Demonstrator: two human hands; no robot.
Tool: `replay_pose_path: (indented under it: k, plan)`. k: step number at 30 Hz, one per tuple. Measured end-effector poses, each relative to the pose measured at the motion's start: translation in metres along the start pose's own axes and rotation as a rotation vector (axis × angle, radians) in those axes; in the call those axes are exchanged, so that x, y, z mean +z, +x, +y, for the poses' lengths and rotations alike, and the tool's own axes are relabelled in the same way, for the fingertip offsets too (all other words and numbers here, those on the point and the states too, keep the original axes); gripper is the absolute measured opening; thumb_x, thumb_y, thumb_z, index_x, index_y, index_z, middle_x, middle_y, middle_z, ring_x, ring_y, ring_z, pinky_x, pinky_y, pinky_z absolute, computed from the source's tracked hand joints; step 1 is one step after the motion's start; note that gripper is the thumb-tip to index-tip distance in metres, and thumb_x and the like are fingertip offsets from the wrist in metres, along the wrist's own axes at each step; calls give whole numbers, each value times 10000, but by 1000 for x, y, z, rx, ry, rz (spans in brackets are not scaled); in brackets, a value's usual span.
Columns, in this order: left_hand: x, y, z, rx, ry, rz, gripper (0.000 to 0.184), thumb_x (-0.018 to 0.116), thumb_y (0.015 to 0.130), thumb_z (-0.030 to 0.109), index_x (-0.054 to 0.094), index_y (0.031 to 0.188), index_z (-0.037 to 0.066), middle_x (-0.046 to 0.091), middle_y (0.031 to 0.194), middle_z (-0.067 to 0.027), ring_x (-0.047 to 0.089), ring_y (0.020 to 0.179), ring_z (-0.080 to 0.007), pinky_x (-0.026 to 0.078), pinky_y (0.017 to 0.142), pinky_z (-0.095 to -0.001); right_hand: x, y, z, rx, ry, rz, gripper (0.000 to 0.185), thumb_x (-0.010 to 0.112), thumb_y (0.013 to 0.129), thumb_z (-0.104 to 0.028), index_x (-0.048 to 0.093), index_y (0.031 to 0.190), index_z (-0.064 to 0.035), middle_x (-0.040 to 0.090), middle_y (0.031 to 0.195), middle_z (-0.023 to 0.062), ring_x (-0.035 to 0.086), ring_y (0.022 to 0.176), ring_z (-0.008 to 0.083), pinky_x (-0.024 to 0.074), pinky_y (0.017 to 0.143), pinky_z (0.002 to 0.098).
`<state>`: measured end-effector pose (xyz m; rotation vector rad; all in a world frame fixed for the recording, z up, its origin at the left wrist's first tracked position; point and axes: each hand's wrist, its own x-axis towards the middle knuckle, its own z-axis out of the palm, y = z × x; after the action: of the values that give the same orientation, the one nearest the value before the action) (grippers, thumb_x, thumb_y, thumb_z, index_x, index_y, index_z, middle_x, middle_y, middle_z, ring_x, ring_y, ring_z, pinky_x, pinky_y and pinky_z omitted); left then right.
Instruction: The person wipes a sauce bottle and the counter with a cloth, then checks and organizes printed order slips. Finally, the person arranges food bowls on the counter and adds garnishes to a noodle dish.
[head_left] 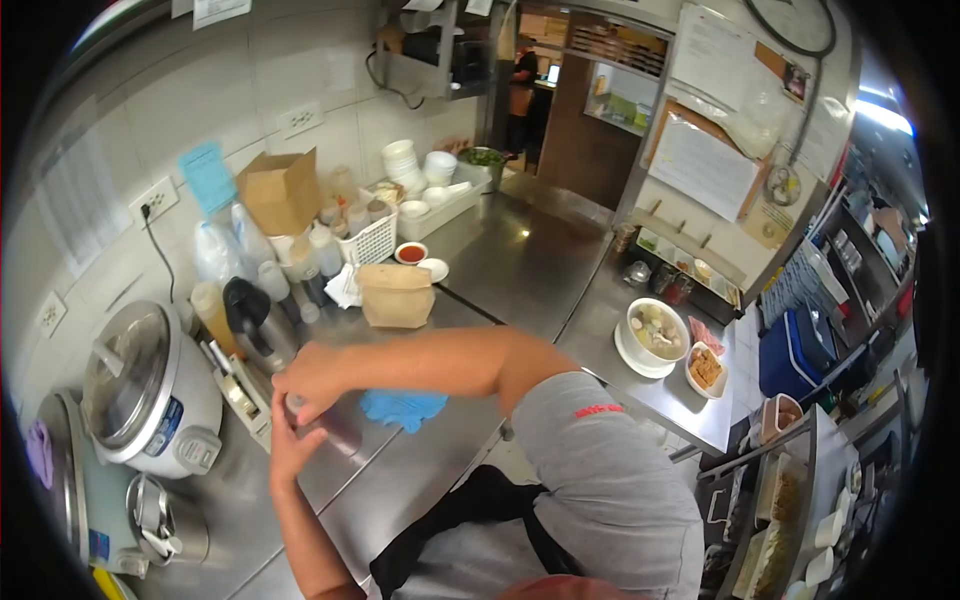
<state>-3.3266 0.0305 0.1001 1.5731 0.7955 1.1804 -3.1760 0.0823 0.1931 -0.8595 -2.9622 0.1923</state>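
Observation:
My left hand (292, 445) and my right hand (318, 378) meet over the steel counter at the lower left, fingers curled round the top of a blurred, see-through object (342, 436) with a pinkish tint. What it is cannot be told. My right forearm reaches across from the right. A blue cloth (403, 408) lies crumpled beside the object. Beyond my hands stand a dark thermos-like jug (255, 318) and a brown paper bag (396, 297).
On the left are a rice cooker (150, 390) and a metal pitcher (168, 515). Bottles, a white basket (372, 243) and a cardboard box (280, 193) line the wall. A soup bowl (655, 332) stands on the right counter. A person (521, 95) is beyond the doorway.

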Motion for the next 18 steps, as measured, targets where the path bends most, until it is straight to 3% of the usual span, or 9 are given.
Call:
replay_pose_path:
  k: [1,3,4,5,8,12,16,17,18]
  plan:
    - [-10,10,7,29,73,-119,1050,769,480,367,160,1267,31,275,1251,-125,291,1154,-218,278,920,-334,-1,1,3,-99,49,20,494,620,595,-351,491,1004,-105,585,859,97,566,747,290,445,620,380]
    - [-17,19,9,31,38,-134,1006,761,488,377,215,1255,26,281,1255,-124,271,1169,-216,271,924,-335,7,8,15,-264,107,70,475,615,607,-359,491,1019,-157,571,931,60,559,786,275,447,631,380]
    - [-33,27,-10,131,257,-177,908,767,488,354,322,1204,18,343,1220,-114,311,1139,-212,278,920,-326,16,14,20,-318,117,105,454,610,614,-357,496,1017,-181,562,962,42,556,803,267,447,636,382]
    - [-28,25,0,-70,142,-208,795,766,500,303,400,1140,8,406,1163,-110,363,1090,-210,288,912,-320,17,15,20,-259,169,19,441,599,625,-344,502,1022,-182,570,939,58,556,793,276,447,639,383]
    - [-20,21,-11,71,221,-79,683,746,525,201,421,1099,24,487,1062,-107,443,993,-181,331,870,-296,23,9,18,-124,209,74,401,573,645,-330,515,1005,-161,585,859,107,557,750,305,445,631,382]
    - [-3,14,-2,-25,203,106,686,747,512,112,406,1101,28,492,1038,-83,463,956,-158,373,824,-276,16,7,5,86,122,29,378,574,649,-337,520,947,-110,581,794,145,558,698,316,440,602,388]
    - [9,9,2,-123,195,252,703,746,511,92,389,1114,29,504,1009,-62,494,904,-152,412,767,-266,23,8,2,109,113,128,375,577,653,-358,520,902,-83,579,734,146,557,665,316,439,580,384]
    - [13,8,7,-68,227,352,675,757,477,127,434,1061,28,564,905,-122,558,830,-243,435,725,-334,25,8,1,117,110,153,378,577,653,-366,520,897,-82,579,723,144,558,658,314,440,575,382]
    - [15,7,10,-67,279,369,672,756,478,138,435,1058,29,564,903,-122,556,832,-248,431,730,-336,27,8,0,125,104,178,382,577,654,-374,520,892,-81,579,713,141,558,650,312,440,570,380]
